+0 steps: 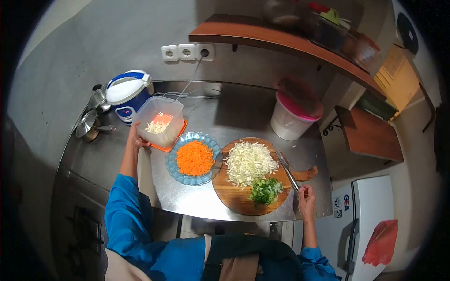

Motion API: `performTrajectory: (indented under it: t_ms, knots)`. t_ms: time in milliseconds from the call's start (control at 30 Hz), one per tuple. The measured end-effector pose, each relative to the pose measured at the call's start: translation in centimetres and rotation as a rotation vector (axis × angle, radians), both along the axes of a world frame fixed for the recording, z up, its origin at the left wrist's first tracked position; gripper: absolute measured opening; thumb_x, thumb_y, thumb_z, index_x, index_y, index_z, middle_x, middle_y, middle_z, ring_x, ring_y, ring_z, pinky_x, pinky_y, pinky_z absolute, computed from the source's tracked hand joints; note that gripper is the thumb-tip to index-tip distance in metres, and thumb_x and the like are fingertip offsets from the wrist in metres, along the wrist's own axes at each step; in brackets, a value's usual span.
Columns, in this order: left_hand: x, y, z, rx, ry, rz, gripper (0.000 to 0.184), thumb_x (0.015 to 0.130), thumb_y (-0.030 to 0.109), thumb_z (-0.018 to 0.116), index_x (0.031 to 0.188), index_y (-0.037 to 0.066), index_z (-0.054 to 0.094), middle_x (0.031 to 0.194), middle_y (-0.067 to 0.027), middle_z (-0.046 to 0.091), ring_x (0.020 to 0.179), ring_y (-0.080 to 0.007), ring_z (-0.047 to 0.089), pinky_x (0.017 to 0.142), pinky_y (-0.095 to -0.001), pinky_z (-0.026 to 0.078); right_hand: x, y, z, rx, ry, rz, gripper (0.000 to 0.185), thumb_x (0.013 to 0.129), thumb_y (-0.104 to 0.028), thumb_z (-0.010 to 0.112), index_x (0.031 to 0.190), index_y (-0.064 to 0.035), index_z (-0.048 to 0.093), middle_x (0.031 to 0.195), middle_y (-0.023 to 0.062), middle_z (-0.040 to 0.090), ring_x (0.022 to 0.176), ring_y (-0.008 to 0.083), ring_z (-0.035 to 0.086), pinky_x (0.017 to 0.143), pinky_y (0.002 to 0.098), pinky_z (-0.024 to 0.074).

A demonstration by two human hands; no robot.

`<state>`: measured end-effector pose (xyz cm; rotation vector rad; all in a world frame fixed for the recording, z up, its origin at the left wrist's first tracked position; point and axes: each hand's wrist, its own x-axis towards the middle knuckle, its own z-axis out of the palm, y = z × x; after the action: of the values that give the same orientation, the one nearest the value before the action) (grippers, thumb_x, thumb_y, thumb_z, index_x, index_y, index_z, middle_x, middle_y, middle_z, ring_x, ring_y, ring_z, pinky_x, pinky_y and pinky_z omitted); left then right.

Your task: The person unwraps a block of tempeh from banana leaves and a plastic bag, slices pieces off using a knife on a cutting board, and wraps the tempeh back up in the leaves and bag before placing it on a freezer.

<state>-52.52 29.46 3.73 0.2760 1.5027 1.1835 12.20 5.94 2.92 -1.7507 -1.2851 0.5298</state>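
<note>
My left hand grips the near left side of a clear plastic container with some pale shreds in it; the container is tilted over an orange lid. My right hand has its fingers closed at the handle end of a knife, whose blade rests on the round wooden board. On the board lie shredded white cabbage and chopped green leaves. Between the container and the board, a blue glass plate holds shredded carrot.
A blue and white rice cooker and metal pots stand at the back left. A white tub with a pink lid is behind the board. A wooden shelf overhangs the counter. A fridge stands at the right.
</note>
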Motion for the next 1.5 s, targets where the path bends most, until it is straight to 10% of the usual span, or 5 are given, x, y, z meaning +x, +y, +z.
performTrajectory:
  t_ms: [267, 500, 867, 1267, 1500]
  knots:
    - [6.5, 9.0, -1.4, 0.269, -0.009, -0.28, 0.034, 0.071, 0.035, 0.051, 0.085, 0.005, 0.054, 0.084, -0.0126, 0.058, 0.082, -0.0268, 0.056, 0.074, -0.0368, 0.046, 0.5, -0.6, -0.6, 0.046, -0.032, -0.153, 0.017, 0.087, -0.011, 0.053, 0.099, 0.0006, 0.055, 0.079, 0.0048, 0.057, 0.072, 0.0118, 0.054, 0.063, 0.025, 0.0437]
    - [14.6, 15.3, -2.2, 0.282, -0.143, -0.417, 0.035, 0.071, 0.035, 0.059, 0.091, 0.008, 0.052, 0.081, -0.009, 0.054, 0.078, -0.024, 0.056, 0.074, -0.0382, 0.049, 5.4, 3.2, -1.9, 0.052, -0.167, -0.193, 0.019, 0.086, -0.009, 0.055, 0.101, 0.0018, 0.053, 0.075, 0.0031, 0.056, 0.067, 0.0136, 0.053, 0.065, 0.0272, 0.0456]
    - [19.4, 16.9, -2.7, 0.278, -0.043, -0.683, 0.036, 0.071, 0.035, 0.057, 0.096, 0.008, 0.054, 0.087, -0.0088, 0.058, 0.079, -0.0222, 0.059, 0.075, -0.0376, 0.049, 1.0, 5.2, 1.3, -0.388, 0.719, -0.071, 0.028, 0.093, -0.024, 0.048, 0.085, 0.0005, 0.057, 0.072, 0.0053, 0.058, 0.062, 0.012, 0.06, 0.049, 0.023, 0.0498]
    - [19.5, 14.2, -2.3, 0.319, -0.133, -0.42, 0.075, 0.077, 0.06, 0.053, 0.127, 0.005, 0.044, 0.126, -0.0167, 0.047, 0.103, -0.0247, 0.054, 0.09, -0.0376, 0.04, 1.6, 5.1, -0.6, -0.324, 0.529, 0.069, 0.021, 0.087, -0.017, 0.056, 0.077, -0.0001, 0.06, 0.064, 0.0018, 0.059, 0.054, 0.0061, 0.05, 0.049, 0.0217, 0.0377]
    - [16.5, 2.9, 0.2, 0.537, 0.595, -0.019, 0.041, 0.088, 0.041, 0.053, 0.082, 0.002, 0.067, 0.077, -0.0038, 0.065, 0.078, -0.0103, 0.058, 0.069, -0.0232, 0.041, 4.1, 5.6, 4.3, -0.29, -0.174, 0.115, 0.024, 0.08, -0.022, 0.06, 0.085, 0.0018, 0.06, 0.071, 0.0142, 0.062, 0.068, 0.0256, 0.061, 0.065, 0.0346, 0.0467]
